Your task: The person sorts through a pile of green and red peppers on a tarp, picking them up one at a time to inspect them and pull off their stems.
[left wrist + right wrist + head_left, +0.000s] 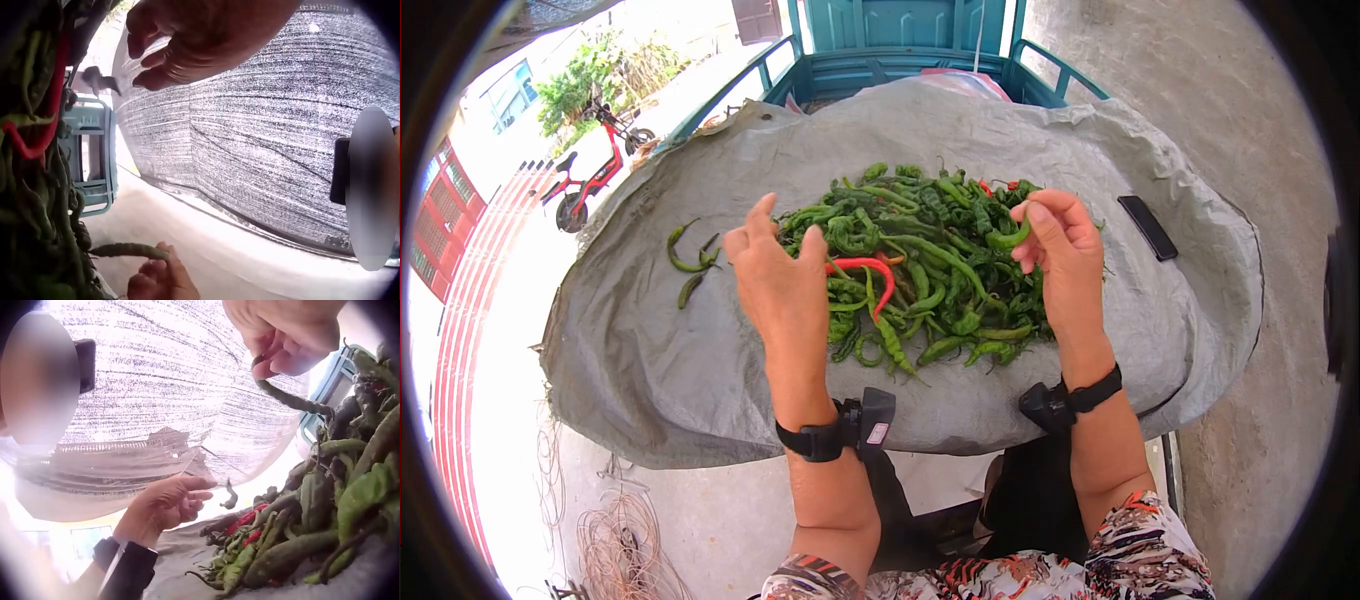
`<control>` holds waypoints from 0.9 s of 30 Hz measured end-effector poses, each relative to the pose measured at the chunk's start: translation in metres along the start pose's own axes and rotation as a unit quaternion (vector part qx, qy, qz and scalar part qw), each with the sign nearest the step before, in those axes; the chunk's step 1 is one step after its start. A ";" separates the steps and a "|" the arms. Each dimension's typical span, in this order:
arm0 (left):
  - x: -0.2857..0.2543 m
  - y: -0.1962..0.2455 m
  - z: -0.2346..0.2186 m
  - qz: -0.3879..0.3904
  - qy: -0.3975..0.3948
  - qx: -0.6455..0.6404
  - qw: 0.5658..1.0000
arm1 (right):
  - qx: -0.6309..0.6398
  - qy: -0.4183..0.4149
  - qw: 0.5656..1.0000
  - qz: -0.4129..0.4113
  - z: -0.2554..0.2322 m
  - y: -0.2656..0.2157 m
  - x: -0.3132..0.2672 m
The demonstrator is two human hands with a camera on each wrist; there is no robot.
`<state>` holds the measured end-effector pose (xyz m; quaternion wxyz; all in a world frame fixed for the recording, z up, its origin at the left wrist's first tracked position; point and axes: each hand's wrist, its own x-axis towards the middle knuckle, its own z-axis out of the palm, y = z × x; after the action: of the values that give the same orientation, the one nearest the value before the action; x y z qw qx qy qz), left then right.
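Between thumb and fingers my right hand [1068, 260] pinches a curved green chili pepper [1010, 238], raised over the right side of the pile. My left hand [778, 285] is held over the pile's left edge, fingers spread and holding nothing. In the right wrist view a small curled green pepper [230, 495] shows just off the left fingertips, apart from them. The heaped green chili peppers [940, 245] lie on a grey cloth [670, 370]. A long red chili [875, 268] lies near my left hand. Several green peppers [685, 258] lie apart at the left.
A black phone [1148, 228] lies on the cloth at the right. Behind the cloth stands a teal cargo bed [900, 62] with side rails. A red bike [595, 175] is parked at the far left. Loose coiled wire [630, 545] lies on the ground at lower left.
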<state>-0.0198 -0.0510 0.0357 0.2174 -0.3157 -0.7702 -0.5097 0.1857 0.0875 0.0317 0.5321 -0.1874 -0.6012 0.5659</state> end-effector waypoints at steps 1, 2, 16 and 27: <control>0.001 0.001 -0.001 0.002 -0.014 -0.023 1.000 | 0.029 0.004 1.000 0.001 -0.002 -0.001 0.001; -0.001 0.003 0.001 -0.013 -0.095 -0.110 0.989 | 0.034 0.002 0.999 -0.009 -0.004 -0.002 0.003; -0.018 0.034 0.020 -0.109 -0.501 -0.417 0.751 | 0.003 -0.171 0.976 0.138 0.005 -0.001 -0.005; -0.011 0.032 -0.010 -0.086 -0.460 -0.325 0.821 | -0.125 0.010 0.991 0.039 -0.007 0.011 0.004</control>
<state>0.0101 -0.0542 0.0532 -0.3225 -0.4985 -0.5942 -0.5426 0.1862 0.0976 0.0219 0.4877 -0.2820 -0.6542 0.5046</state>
